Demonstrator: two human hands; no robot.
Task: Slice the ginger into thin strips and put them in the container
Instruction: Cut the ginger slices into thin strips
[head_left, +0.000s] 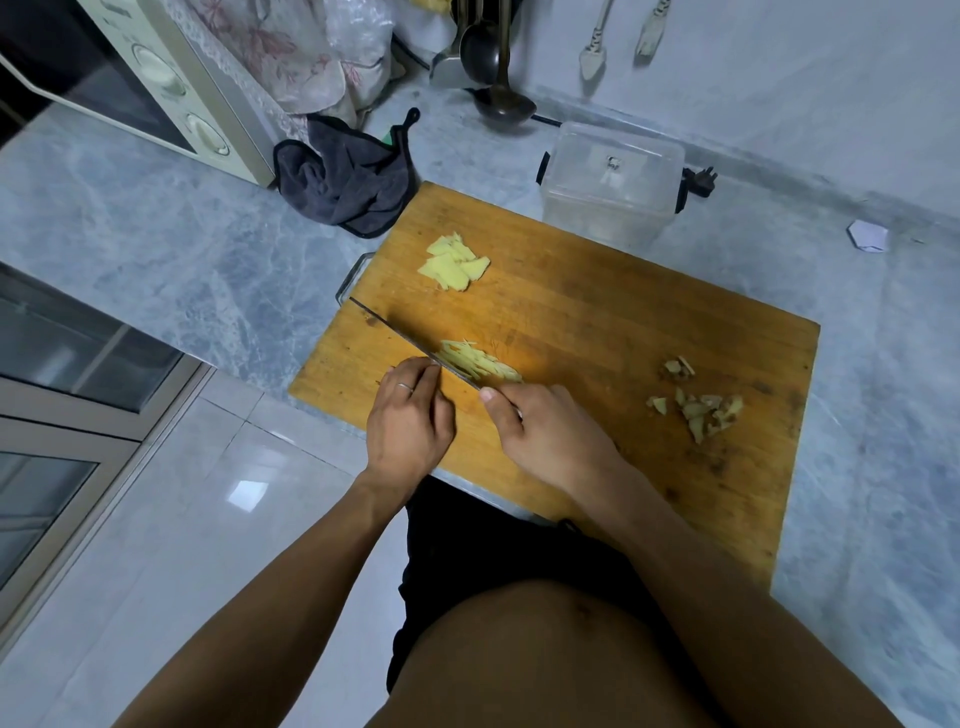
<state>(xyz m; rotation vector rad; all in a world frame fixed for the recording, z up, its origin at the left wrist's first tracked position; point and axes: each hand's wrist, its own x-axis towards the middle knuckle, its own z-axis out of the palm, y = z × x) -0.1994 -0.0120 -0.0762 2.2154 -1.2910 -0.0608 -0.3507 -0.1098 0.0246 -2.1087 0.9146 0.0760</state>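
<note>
On the wooden cutting board lies a pile of thin ginger strips just right of the knife blade. My right hand grips the knife handle, thumb on top. My left hand rests fingers-down on the board against the blade's left side; whatever ginger sits under its fingertips is hidden. A stack of flat ginger slices lies farther back on the board. A clear plastic container stands beyond the board's far edge.
Brown ginger peelings lie on the board's right side. A dark cloth and a microwave sit at the back left. Ladles hang behind the container. The counter edge runs beside my left hand.
</note>
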